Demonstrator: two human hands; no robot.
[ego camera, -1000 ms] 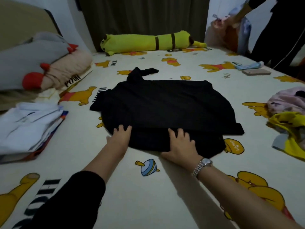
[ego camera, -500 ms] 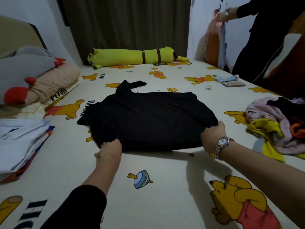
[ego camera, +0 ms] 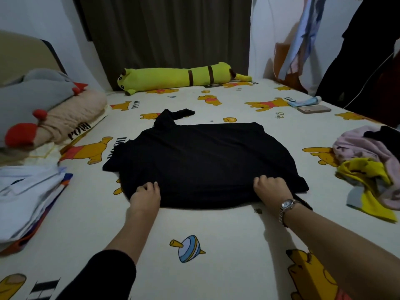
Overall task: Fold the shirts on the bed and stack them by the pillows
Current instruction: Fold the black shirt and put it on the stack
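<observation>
head | black folded cotton shirt [ego camera: 201, 163] flat on bed | left hand [ego camera: 145, 195], right hand [ego camera: 273, 190] each pinching its near hem, curled fingers

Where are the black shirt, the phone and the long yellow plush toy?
black shirt [ego camera: 205, 161], head view, middle of the dark fabric.
phone [ego camera: 313, 109], head view, centre of its pinkish back.
long yellow plush toy [ego camera: 173, 77], head view, middle of its body.
</observation>
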